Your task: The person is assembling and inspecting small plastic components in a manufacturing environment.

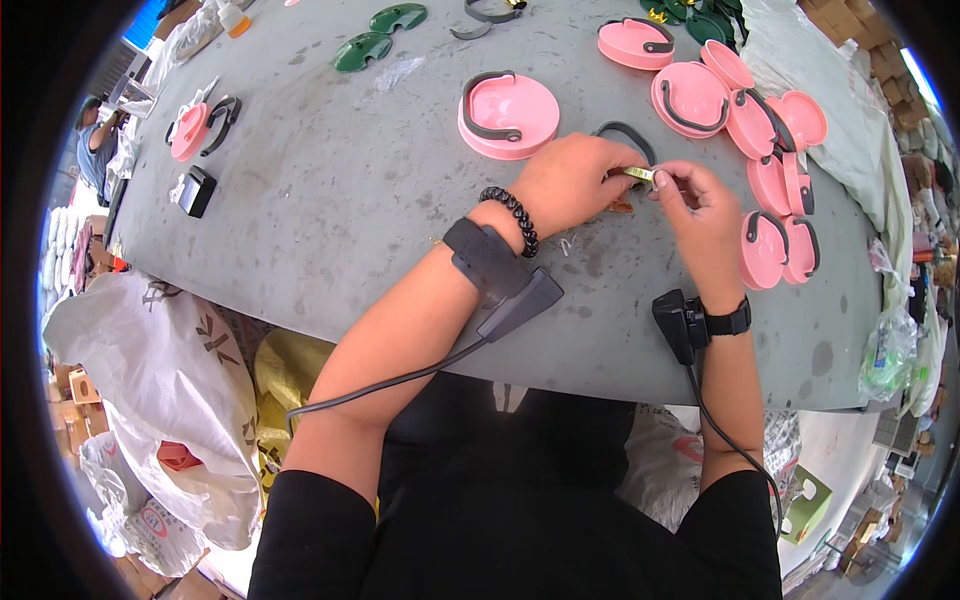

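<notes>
While both hands [578, 182] [703, 215] pinch yellowish strip [638, 173], table [320, 215] beneath

Bright, even light covers the tabletop [330, 215], leaving only faint, soft shadows. The left hand [575, 185] and right hand [703, 205] look fairly sharp; the black shirt [500, 510] loses detail. Near the dark round rim, straight edges bend, details soften and bluish fringes glow.

2 green oval pieces [363, 51] toward the far side of a grey tabletop [330, 180], crumpled clear plastic [398, 73] near them, small black box [197, 192] at left, white sack [160, 390] beside a yellow sack [287, 368] at lower left, cardboard boxes [845, 20] at upper right
</notes>
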Action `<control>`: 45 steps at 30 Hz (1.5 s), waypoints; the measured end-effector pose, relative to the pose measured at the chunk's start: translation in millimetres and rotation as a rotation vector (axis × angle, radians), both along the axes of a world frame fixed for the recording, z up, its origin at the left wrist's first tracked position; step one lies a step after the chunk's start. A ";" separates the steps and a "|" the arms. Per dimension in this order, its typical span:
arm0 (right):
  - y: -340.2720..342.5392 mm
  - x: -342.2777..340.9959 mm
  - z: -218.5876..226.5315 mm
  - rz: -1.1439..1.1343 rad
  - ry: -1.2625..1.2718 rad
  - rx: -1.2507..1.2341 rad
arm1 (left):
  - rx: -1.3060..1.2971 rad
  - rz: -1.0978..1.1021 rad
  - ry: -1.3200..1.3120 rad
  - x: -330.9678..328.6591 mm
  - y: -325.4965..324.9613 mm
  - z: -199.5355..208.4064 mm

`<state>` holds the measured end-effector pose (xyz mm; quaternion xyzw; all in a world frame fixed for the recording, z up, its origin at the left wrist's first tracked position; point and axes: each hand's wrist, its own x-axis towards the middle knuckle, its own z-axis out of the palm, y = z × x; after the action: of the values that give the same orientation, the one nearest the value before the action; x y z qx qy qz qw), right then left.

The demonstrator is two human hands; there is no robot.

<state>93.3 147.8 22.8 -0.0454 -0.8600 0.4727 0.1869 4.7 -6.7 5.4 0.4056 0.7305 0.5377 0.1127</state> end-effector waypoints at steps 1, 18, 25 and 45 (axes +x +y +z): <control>0.3 0.0 -0.4 0.016 -0.002 -0.033 | 0.001 -0.001 0.000 -0.1 0.0 -0.1; 2.4 -4.1 -0.7 0.088 -0.012 -0.386 | 0.059 0.101 0.205 1.4 -0.8 7.4; 0.6 -1.9 0.1 0.077 0.093 -0.496 | 0.200 0.039 -0.066 -1.0 1.1 11.3; -13.5 7.4 -3.7 -0.077 0.212 -0.146 | 0.327 -0.082 -0.335 -2.0 -0.4 13.4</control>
<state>100.8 134.4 19.1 -0.0417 -0.7963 0.5286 0.2910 2.7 -7.1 18.8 0.3531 0.5876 0.7037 0.1868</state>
